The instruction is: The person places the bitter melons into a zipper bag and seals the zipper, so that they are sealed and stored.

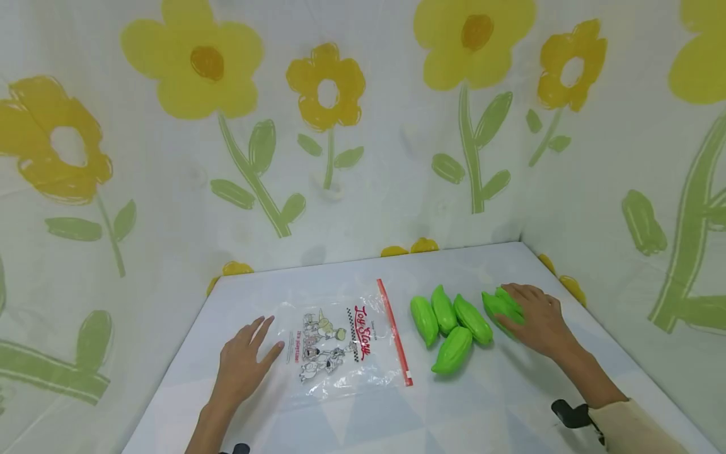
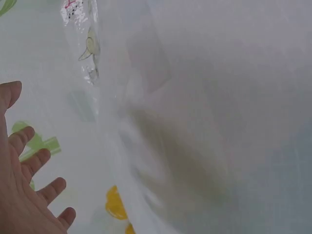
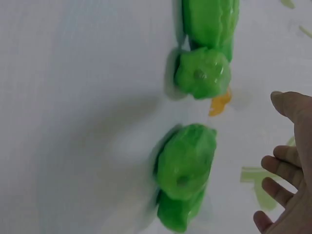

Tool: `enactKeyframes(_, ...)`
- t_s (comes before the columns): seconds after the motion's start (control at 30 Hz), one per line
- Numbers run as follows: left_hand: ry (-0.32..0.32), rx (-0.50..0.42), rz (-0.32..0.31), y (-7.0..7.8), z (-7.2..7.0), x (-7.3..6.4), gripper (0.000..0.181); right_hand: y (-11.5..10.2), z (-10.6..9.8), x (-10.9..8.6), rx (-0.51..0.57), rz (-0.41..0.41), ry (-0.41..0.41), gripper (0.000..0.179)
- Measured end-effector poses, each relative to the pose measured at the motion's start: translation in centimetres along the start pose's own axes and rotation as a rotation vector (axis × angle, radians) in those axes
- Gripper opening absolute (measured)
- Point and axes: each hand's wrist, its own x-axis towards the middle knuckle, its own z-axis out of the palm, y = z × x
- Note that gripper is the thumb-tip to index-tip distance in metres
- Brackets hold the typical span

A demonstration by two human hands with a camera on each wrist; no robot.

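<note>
A clear plastic zip bag (image 1: 354,347) printed with red Toy Story lettering and cartoon figures lies flat on the table, its red slider strip along the right side. My left hand (image 1: 244,362) hovers by the bag's left edge with fingers spread, holding nothing. Right of the bag lie several bright green, ridged, pointed toy vegetables (image 1: 454,350). Farther right, two more green toy vegetables (image 3: 185,163) lie close together, partly hidden in the head view by my right hand (image 1: 535,318). In the right wrist view, that hand's fingers are extended and apart from the green pieces.
The white table (image 1: 374,429) carries a pale geometric pattern. Flower-printed cloth (image 1: 368,208) walls it in at the back and both sides. A black wrist strap piece (image 1: 570,415) shows below the right hand.
</note>
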Motion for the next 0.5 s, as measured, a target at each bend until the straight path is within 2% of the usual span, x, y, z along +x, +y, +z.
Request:
enactKeyframes(0.23,-0.002,-0.033,-0.005,1.5,0.6,0.2,0.068,-2.7,0.7,0.8,0.086,0.019,-0.005,0.061)
enactKeyframes(0.5,0.001,-0.052,0.017,3.2,1.6,0.6,0.068,-5.5,2.1,1.4,0.098,-0.026,0.021,0.054)
